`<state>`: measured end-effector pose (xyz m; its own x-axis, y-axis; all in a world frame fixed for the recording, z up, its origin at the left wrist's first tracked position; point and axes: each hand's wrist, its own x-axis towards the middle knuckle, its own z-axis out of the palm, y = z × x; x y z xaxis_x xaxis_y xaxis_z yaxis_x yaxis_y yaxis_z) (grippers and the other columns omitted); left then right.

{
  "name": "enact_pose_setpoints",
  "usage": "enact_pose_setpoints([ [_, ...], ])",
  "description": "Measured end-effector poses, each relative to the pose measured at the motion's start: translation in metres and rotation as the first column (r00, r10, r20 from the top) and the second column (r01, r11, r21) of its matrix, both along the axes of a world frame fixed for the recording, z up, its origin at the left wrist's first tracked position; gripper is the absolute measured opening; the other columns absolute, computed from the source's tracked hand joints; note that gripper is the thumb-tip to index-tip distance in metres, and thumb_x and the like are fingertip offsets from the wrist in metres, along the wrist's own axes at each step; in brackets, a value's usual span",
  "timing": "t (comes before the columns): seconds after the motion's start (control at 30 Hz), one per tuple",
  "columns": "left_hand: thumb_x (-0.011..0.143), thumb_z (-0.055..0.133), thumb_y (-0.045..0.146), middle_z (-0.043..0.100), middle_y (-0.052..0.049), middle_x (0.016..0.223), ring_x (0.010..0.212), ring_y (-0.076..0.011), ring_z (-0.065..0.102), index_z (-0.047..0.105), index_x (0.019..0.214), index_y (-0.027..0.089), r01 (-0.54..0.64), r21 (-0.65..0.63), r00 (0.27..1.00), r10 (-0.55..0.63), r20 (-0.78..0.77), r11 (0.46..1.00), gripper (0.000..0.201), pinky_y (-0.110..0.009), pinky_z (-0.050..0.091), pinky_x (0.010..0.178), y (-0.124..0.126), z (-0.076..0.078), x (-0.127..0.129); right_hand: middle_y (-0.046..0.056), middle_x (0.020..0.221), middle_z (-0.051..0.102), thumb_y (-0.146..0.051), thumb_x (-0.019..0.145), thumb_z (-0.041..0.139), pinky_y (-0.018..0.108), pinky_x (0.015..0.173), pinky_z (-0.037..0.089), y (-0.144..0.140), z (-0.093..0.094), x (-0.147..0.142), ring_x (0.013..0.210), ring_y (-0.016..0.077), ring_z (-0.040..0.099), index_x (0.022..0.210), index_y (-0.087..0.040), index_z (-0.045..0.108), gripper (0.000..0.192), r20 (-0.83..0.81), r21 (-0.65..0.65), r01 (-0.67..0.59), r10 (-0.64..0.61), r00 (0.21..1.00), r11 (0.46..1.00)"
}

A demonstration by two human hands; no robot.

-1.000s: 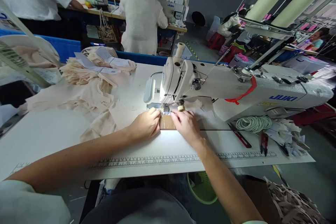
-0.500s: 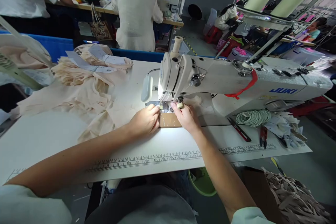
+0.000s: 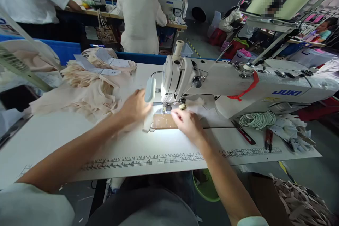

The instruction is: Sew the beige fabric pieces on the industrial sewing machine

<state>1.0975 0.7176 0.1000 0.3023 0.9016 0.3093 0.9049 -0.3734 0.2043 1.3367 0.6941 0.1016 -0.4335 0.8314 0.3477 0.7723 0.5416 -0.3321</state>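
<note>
Feeding thin pale-beige fabric strip [image 3: 147, 124] under needle of white JUKI sewing machine [image 3: 212, 84]. Left hand [image 3: 135, 106], blurred, fingers loosely curled over strip's far-left end; grip can't tell exactly. Right hand [image 3: 187, 122] flat, fingertips [image 3: 176, 113] pressed together on white fabric piece [image 3: 203, 111] just right of needle, beside brown taped patch [image 3: 164, 122]. Best bet: keep strip taut, edges aligned w/ presser foot, fingertips clear of needle. Beige fabric pile [image 3: 87, 77] sits far left; red-handled snips [image 3: 268, 139] lie near right.
</note>
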Motion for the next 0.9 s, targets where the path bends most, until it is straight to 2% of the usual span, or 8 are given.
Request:
enact_pose_setpoints([
  [0.13, 0.086, 0.055, 0.035, 0.064, -0.008, 0.079, 0.083, -0.0275, 0.063, 0.064, 0.091, 0.017, -0.188, -0.235, 0.98, 0.165, -0.112, 0.954, 0.021, -0.035, 0.048, 0.072, 0.0, 0.015, -0.016, 0.015, 0.127, 0.063, -0.037, 0.092, 0.065, 0.038, 0.097, 0.046, -0.041, 0.006, -0.039, 0.116, 0.026, 0.057, 0.121, -0.016, 0.061, 0.037, 0.1, 0.04, -0.327, 0.322, 0.942, 0.944],
  [0.3, 0.086, 0.048, 0.047, 0.05, 0.003, 0.049, 0.049, -0.0148, 0.047, 0.059, 0.08, 0.019, 0.073, -0.577, 0.974, 0.066, 0.216, 0.814, 0.03, -0.025, 0.037, 0.055, -0.031, 0.028, -0.042, 0.022, 0.139, 0.053, -0.072, 0.076, 0.068, 0.058, 0.114, 0.03, -0.081, -0.011, -0.068, 0.133, 0.0362, 0.041, 0.143, -0.008, 0.042, 0.097, 0.16, 0.041, -0.484, 0.472, 0.867, 0.874],
  [0.47, 0.083, 0.056, 0.058, 0.044, 0.004, 0.046, 0.042, -0.0107, 0.036, 0.057, 0.074, 0.02, 0.189, -0.781, 0.902, 0.209, 0.378, 0.596, 0.039, -0.022, 0.031, 0.047, -0.124, 0.041, -0.11, 0.007, 0.087, 0.065, -0.026, 0.096, 0.056, 0.038, 0.083, 0.047, -0.136, -0.026, -0.054, 0.086, 0.022, 0.056, 0.099, -0.018, 0.065, 0.013, 0.018, 0.037, -0.532, 0.532, 0.847, 0.846],
  [0.53, 0.081, 0.059, 0.06, 0.048, 0.003, 0.053, 0.047, -0.0101, 0.04, 0.058, 0.071, 0.019, 0.18, -0.857, 0.892, 0.288, 0.349, 0.483, 0.042, -0.02, 0.031, 0.048, -0.174, 0.041, -0.134, 0.004, 0.076, 0.063, -0.025, 0.099, 0.048, 0.031, 0.071, 0.045, -0.162, -0.034, -0.043, 0.075, 0.0174, 0.055, 0.082, -0.019, 0.063, 0.023, -0.288, -0.165, -0.603, 0.546, 0.787, 0.781],
  [0.63, 0.083, 0.056, 0.06, 0.052, 0.003, 0.058, 0.048, -0.009, 0.042, 0.065, 0.075, 0.02, 0.198, -0.929, 0.874, 0.373, 0.312, 0.313, 0.042, -0.018, 0.032, 0.05, -0.236, 0.026, -0.15, 0.0, 0.071, 0.061, -0.046, 0.095, 0.055, 0.025, 0.061, 0.042, -0.19, -0.063, -0.029, 0.065, 0.0131, 0.053, 0.078, -0.019, 0.063, 0.033, -0.675, -0.579, -0.655, 0.165, 0.719, 0.486],
  [0.7, 0.085, 0.055, 0.058, 0.05, 0.004, 0.055, 0.048, -0.0089, 0.04, 0.068, 0.077, 0.021, 0.2, -0.933, 0.855, 0.412, 0.315, 0.298, 0.04, -0.018, 0.032, 0.052, -0.255, 0.001, -0.149, -0.001, 0.067, 0.058, -0.06, 0.087, 0.062, 0.024, 0.058, 0.041, -0.197, -0.096, -0.023, 0.061, 0.0123, 0.051, 0.075, -0.019, 0.062, 0.042, -0.679, -0.725, -0.601, -0.201, 0.706, 0.337],
  [0.77, 0.086, 0.055, 0.057, 0.051, 0.004, 0.059, 0.053, -0.01, 0.042, 0.066, 0.076, 0.022, 0.232, -0.902, 0.827, 0.415, 0.38, 0.365, 0.039, -0.019, 0.034, 0.056, -0.256, -0.033, -0.14, 0.0, 0.066, 0.058, -0.069, 0.078, 0.066, 0.026, 0.058, 0.043, -0.194, -0.133, -0.02, 0.062, 0.0139, 0.052, 0.073, -0.019, 0.061, 0.05, -0.615, -0.789, -0.499, -0.467, 0.636, 0.358],
  [0.9, 0.086, 0.047, 0.07, 0.057, 0.001, 0.065, 0.06, -0.0134, 0.049, 0.059, 0.073, 0.02, 0.274, -0.801, 0.816, 0.312, 0.487, 0.533, 0.053, -0.022, 0.042, 0.058, -0.223, -0.099, -0.118, 0.004, 0.072, 0.065, -0.076, 0.074, 0.058, 0.032, 0.06, 0.05, -0.173, -0.197, -0.017, 0.069, 0.0211, 0.061, 0.081, -0.021, 0.065, 0.056, -0.479, -0.861, -0.19, -0.627, 0.615, 0.471],
])
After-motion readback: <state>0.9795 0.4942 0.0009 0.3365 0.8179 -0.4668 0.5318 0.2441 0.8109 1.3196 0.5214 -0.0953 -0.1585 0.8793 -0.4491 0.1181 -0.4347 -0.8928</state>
